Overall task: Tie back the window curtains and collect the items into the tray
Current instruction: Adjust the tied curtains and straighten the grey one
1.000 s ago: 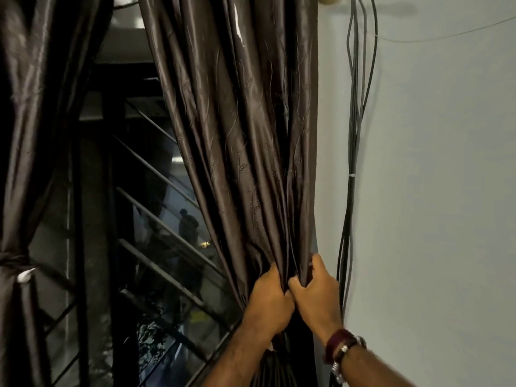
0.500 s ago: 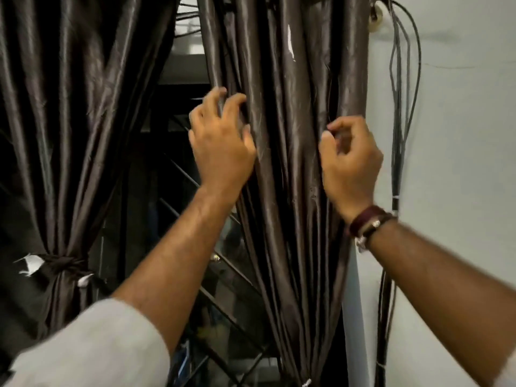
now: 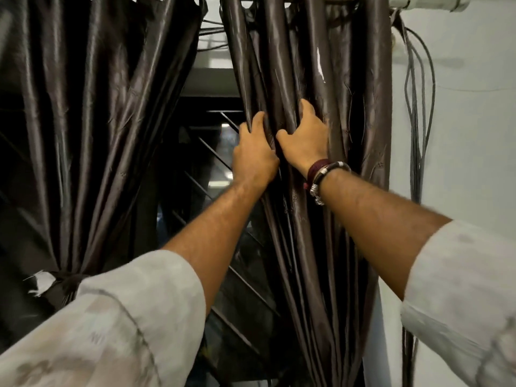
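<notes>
Fingers of both hands curl into the right curtain's folds

Left hand [image 3: 255, 157] and right hand [image 3: 305, 141] grip the brown right curtain [image 3: 321, 79] side by side; left curtain [image 3: 83, 107] hangs tied beside the window grille [image 3: 215, 152].

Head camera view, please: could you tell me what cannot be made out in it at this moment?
- Tray and items: outside the head view.
- Left hand fingertips: buried in the folds of the right curtain.
- Right hand fingers: also tucked into those folds.
- Right curtain's lower end: cut off by the bottom edge.
- Left curtain's tie: partly behind the blurred left sleeve.
</notes>
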